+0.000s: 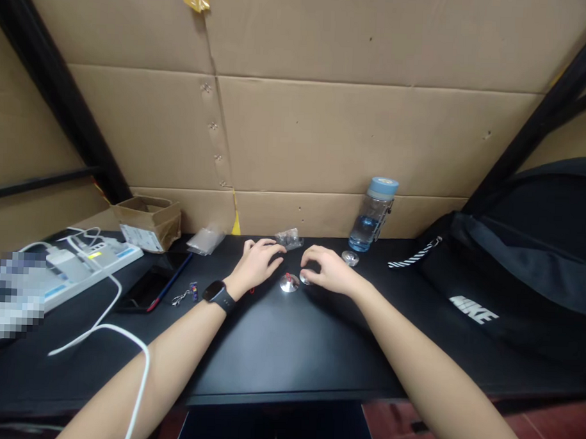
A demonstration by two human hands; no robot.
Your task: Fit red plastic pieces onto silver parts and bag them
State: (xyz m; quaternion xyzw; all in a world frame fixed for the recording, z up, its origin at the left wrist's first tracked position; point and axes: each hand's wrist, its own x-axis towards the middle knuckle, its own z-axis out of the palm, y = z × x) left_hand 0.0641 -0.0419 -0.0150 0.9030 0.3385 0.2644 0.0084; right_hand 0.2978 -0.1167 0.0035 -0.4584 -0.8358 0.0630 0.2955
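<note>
Over the black tabletop, my left hand (259, 263) is held palm down with its fingers apart, and I see nothing in it. A small shiny metal disc (289, 283), domed and with a red bit on top, lies between my hands. My right hand (330, 269) curves beside it, with a gap between thumb and forefinger. Partly hidden by that thumb is a second shiny metal piece (304, 279); whether the thumb touches it I cannot tell. Behind my left hand's fingertips is a clear plastic packet (289, 238). A small red bit (252, 290) shows beside my left wrist.
Near the bottle (367, 225) lies another shiny round piece (350, 258). A black backpack (502, 271) stands right. To the left are a phone (151, 285), keychain (187, 295), open cardboard box (151, 221) and power strip (94, 264). A white cable (143, 368) crosses my left forearm.
</note>
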